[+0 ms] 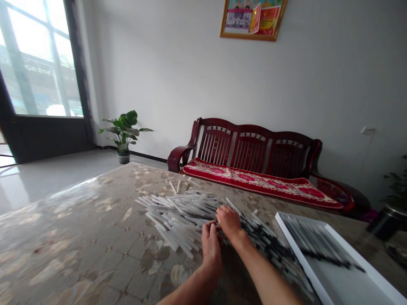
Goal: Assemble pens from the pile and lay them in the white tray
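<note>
A big heap of white pen barrels (178,216) lies on the patterned table (79,237), with darker pens (273,245) spread to its right. My left hand (210,243) rests at the near edge of the heap, fingers curled into the white barrels. My right hand (228,220) lies palm down just beyond it, fingers bent onto the pile. What either hand grips is hidden by the fingers.
A white tray (337,284) with several dark pens stands at the right front. Behind the table stand a dark red wooden bench (254,148) with a red cushion, a potted plant (124,135) by the window, and another plant pot (386,222) at far right.
</note>
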The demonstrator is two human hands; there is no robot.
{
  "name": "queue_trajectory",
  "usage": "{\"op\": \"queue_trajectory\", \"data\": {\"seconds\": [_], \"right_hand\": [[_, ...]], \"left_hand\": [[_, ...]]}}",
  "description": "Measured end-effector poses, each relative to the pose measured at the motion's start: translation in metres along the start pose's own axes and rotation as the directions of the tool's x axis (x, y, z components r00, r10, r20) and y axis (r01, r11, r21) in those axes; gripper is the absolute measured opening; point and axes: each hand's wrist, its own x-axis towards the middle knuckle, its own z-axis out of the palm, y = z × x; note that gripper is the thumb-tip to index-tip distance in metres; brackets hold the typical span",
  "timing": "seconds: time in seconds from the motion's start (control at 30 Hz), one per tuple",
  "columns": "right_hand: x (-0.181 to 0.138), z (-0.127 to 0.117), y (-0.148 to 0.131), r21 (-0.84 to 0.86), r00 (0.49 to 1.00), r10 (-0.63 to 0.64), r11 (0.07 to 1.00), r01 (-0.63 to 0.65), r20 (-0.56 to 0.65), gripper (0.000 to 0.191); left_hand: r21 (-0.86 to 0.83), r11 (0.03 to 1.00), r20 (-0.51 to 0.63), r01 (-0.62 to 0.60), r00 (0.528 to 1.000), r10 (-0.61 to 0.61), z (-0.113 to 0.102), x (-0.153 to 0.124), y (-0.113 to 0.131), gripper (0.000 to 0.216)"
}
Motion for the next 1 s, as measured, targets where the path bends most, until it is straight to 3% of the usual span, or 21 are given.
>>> {"op": "queue_trajectory", "data": {"seconds": [0.4, 0.53, 0.63, 0.7, 0.8, 0.9, 1.0], "right_hand": [[-0.018, -0.020, 0.007, -0.007, 0.999, 0.037, 0.999, -0.037, -0.028, 0.014], [-0.048, -0.030, 0.019, 0.015, 0.994, -0.053, 0.998, 0.054, -0.097, 0.014], [-0.067, -0.032, 0.031, 0.147, 0.984, -0.102, 0.981, 0.124, -0.147, 0.015], [-0.075, -0.030, 0.044, 0.314, 0.986, -0.043, 0.945, 0.093, -0.163, 0.016], [-0.084, -0.023, 0.073, 0.475, 0.967, 0.162, 0.879, -0.052, -0.195, 0.019], [-0.095, -0.014, 0.100, 0.447, 0.928, 0.299, 0.877, -0.175, -0.223, 0.021], [-0.107, -0.006, 0.111, 0.391, 0.936, 0.269, 0.905, -0.166, -0.226, 0.022]], "left_hand": [[0.037, 0.999, -0.018, 0.034, 0.999, -0.033, 0.002, 0.002, 0.006, 0.040], [0.034, 0.999, 0.141, 0.019, 0.990, -0.024, 0.006, 0.000, 0.004, 0.041], [-0.002, 0.999, 0.250, 0.045, 0.967, -0.043, 0.008, -0.007, 0.004, 0.041], [-0.028, 0.996, 0.258, 0.085, 0.963, -0.075, 0.009, -0.012, 0.005, 0.041], [-0.043, 0.993, 0.243, 0.112, 0.965, -0.098, 0.009, -0.016, 0.009, 0.036], [-0.028, 0.994, 0.233, 0.102, 0.968, -0.093, 0.008, -0.014, 0.011, 0.031], [-0.002, 0.995, 0.226, 0.099, 0.969, -0.096, 0.008, -0.012, 0.012, 0.028]]}}
